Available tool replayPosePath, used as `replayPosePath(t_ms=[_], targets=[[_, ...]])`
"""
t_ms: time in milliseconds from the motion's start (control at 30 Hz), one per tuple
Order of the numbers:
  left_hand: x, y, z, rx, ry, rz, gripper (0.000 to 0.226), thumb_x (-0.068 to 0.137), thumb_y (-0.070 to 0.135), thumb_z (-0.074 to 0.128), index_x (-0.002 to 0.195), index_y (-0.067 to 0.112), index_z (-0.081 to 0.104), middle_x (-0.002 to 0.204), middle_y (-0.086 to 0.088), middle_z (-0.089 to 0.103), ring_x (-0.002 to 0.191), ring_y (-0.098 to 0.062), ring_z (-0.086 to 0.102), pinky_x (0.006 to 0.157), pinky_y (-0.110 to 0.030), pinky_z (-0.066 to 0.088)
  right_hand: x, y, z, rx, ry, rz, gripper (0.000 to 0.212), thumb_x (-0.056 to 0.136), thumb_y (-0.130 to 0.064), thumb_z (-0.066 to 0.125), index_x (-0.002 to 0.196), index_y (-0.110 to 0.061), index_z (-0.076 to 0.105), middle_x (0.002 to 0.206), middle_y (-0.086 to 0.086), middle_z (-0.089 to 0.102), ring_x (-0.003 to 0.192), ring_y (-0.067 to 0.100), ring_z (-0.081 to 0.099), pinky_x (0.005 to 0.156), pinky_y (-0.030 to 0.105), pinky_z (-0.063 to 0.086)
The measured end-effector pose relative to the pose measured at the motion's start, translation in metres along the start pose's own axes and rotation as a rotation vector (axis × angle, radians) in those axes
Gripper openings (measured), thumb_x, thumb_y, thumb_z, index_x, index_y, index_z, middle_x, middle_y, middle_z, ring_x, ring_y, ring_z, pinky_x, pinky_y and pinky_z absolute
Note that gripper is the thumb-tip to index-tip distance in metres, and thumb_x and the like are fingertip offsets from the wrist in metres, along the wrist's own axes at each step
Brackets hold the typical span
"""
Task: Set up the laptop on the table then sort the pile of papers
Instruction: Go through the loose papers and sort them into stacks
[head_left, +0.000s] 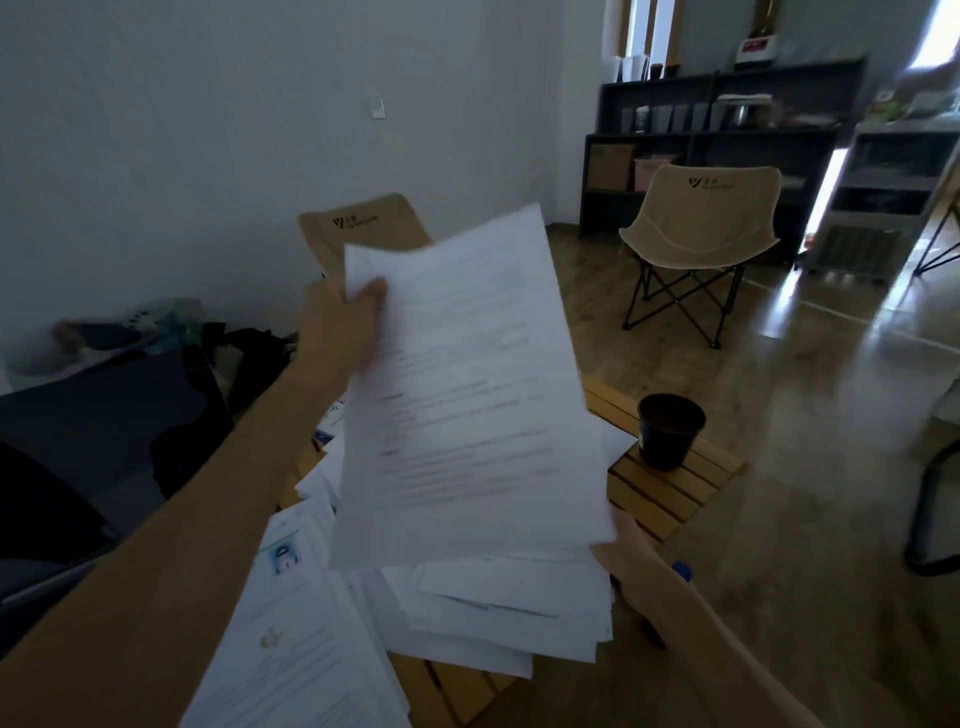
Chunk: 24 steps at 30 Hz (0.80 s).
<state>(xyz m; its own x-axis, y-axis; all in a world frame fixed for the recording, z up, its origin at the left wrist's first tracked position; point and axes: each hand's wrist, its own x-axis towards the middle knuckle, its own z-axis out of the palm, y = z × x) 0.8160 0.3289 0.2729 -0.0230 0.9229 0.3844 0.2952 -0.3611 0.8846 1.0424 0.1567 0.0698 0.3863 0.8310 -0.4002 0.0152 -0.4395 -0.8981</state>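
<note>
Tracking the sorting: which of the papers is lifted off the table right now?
The printed sheet held up by the left hand; the other papers lie piled on the slatted table.

Loose white papers (311, 649) cover the near slatted wooden table (670, 493); bare slats far right, beside a dark plastic cup (670, 431)

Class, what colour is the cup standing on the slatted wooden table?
Black, or very dark. The cup shows best in the head view, near the table's far right corner.
</note>
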Motion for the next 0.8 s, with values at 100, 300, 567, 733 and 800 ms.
replayPosePath(t_ms=[100, 300, 567, 733, 800], targets=[[-0.01, -0.062, 0.04, 0.205, -0.17, -0.124, 0.034, 0.094, 0.035, 0.059, 0.106, 0.003, 0.065, 0.096, -0.008, 0.066, 0.094, -0.028, 0.063, 0.072, -0.03, 0.047, 0.008, -0.001, -0.002, 0.157, 0.033, 0.071, 0.046, 0.1, -0.05, 0.048, 0.122, -0.012, 0.064, 0.1, 0.005, 0.07, 0.088, 0.023, 0.067, 0.082, 0.036, 0.053], [-0.061, -0.149, 0.103, 0.281, -0.353, -0.287, 0.057, 0.094, 0.039, 0.059, 0.138, 0.004, 0.047, 0.139, -0.015, 0.052, 0.123, -0.029, 0.051, 0.099, -0.033, 0.042, 0.017, 0.002, -0.008, 0.243, -0.089, 0.13, 0.047, 0.095, -0.052, 0.058, 0.127, -0.018, 0.06, 0.122, 0.005, 0.07, 0.111, 0.031, 0.067, 0.092, 0.045, 0.053], [-0.077, -0.155, 0.068, -0.043, -0.384, -0.411, 0.054, 0.083, 0.041, 0.073, 0.124, 0.011, 0.052, 0.12, 0.001, 0.059, 0.111, -0.019, 0.058, 0.084, -0.025, 0.049, -0.005, -0.026, -0.012, 0.103, -0.048, -0.311, 0.031, 0.094, 0.0, 0.057, 0.115, -0.022, 0.064, 0.108, 0.001, 0.074, 0.1, 0.024, 0.072, 0.084, 0.044, 0.059], [-0.082, -0.08, 0.028, -0.401, -0.376, -0.191, 0.04, 0.083, 0.021, 0.075, 0.121, 0.016, 0.064, 0.115, 0.001, 0.071, 0.102, -0.018, 0.069, 0.082, -0.036, 0.059, -0.035, -0.079, -0.008, 0.122, -0.043, -0.502, 0.034, 0.087, 0.001, 0.067, 0.113, -0.021, 0.069, 0.108, -0.004, 0.076, 0.099, 0.017, 0.073, 0.087, 0.042, 0.059], [-0.084, -0.057, 0.017, -0.341, -0.284, -0.039, 0.042, 0.084, 0.026, 0.075, 0.123, 0.02, 0.061, 0.117, 0.005, 0.069, 0.103, -0.013, 0.068, 0.081, -0.031, 0.058, -0.048, -0.099, -0.002, 0.154, -0.066, -0.59, 0.034, 0.086, -0.001, 0.071, 0.112, -0.021, 0.07, 0.107, -0.004, 0.076, 0.098, 0.015, 0.073, 0.084, 0.037, 0.06]])
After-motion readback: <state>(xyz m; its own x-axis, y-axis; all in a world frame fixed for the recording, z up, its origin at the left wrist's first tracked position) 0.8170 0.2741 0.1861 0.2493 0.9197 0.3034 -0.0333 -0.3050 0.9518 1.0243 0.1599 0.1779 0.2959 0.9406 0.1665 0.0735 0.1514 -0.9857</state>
